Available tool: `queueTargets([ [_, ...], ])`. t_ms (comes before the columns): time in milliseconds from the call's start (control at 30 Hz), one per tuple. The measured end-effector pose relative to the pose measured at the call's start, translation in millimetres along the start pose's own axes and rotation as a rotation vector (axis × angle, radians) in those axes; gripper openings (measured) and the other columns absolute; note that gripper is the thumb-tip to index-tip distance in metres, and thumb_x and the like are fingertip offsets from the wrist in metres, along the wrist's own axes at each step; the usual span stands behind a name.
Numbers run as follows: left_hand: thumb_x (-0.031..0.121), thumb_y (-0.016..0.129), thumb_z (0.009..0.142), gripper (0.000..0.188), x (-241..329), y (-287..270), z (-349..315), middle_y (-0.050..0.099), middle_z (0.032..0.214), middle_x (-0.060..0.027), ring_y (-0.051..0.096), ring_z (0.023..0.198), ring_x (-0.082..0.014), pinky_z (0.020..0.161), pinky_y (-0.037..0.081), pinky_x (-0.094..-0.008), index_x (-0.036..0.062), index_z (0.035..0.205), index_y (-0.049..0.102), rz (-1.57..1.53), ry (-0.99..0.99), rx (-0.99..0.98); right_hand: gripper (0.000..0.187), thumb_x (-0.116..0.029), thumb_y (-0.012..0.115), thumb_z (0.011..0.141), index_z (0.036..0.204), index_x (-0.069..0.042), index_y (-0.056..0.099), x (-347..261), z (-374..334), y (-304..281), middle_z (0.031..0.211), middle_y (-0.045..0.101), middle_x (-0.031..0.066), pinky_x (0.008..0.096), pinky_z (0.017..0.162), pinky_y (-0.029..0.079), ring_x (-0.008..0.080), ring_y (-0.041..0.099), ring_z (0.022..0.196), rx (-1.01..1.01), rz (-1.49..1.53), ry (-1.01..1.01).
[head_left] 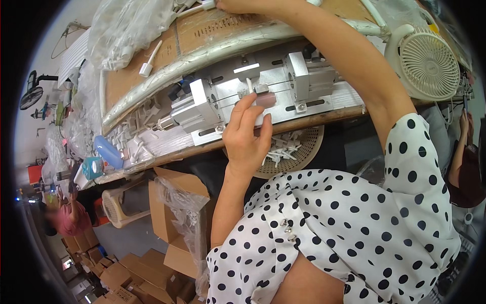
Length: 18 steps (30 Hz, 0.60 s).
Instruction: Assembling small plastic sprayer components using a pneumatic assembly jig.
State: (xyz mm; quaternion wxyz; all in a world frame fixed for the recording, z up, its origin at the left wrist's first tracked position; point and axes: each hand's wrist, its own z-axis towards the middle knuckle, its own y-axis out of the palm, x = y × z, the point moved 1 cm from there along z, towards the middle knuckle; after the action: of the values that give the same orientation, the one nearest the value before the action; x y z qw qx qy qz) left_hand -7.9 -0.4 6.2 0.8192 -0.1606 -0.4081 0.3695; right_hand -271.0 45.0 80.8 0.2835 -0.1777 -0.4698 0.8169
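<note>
My left hand (247,133) reaches over a silver metal clamping fixture (230,104). Its index fingertip meets a small white stem (249,85) at the fixture's middle, while the thumb stands apart from the fingers. A pinkish translucent block (266,99) lies just beside the fingertips. At the top edge of the picture, my right hand (240,5) is partly cut off. Its fingers close at the end of a white adapter with a short cable (207,5), over the cardboard-lined tray. A similar white adapter (146,69) rests on that tray nearer the left.
The tray has a plastic-wrapped rim (202,49) and carries a clear bag (129,33) of white parts. A white fan (429,63) stands at right. Below the bench edge is a basket (309,152) of white pieces; an open carton (169,202) sits left. Other people work at both sides.
</note>
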Motion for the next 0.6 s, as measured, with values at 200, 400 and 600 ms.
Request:
queueTargets([
  [200,0.000,0.065,0.070,0.025,3,5,8,0.058,0.105,-0.0149,0.061,0.079,-0.0218,0.059,0.050,-0.0287,0.0015,0.093,0.056,0.003,-0.041,-0.011,0.028,-0.025,0.064,0.075,0.080,0.002,0.061,-17,-61,-71,0.080,0.059,0.0200,0.0358,0.066,0.046,0.0300,0.059,0.073,0.038,0.460,-0.005],
  [400,0.006,0.067,0.071,0.026,9,-2,15,0.060,0.099,-0.0143,0.061,0.084,-0.0271,0.065,0.050,-0.0328,0.0010,0.094,0.056,0.094,0.001,-0.098,0.020,-0.020,0.064,0.073,0.082,-0.003,0.061,-27,-117,-98,0.081,0.060,0.0149,0.0334,0.066,0.046,0.0289,0.059,0.074,0.090,0.816,0.104],
  [600,0.008,0.065,0.071,0.013,-22,-69,85,0.062,0.081,-0.0089,0.058,0.071,-0.0199,0.060,0.047,-0.0295,0.0048,0.084,0.064,0.154,-0.057,0.144,0.021,-0.017,0.074,0.066,0.080,-0.005,0.063,-49,-164,-90,0.075,0.060,0.0046,0.0289,0.062,0.045,0.0176,0.056,0.069,0.180,0.829,-0.176],
])
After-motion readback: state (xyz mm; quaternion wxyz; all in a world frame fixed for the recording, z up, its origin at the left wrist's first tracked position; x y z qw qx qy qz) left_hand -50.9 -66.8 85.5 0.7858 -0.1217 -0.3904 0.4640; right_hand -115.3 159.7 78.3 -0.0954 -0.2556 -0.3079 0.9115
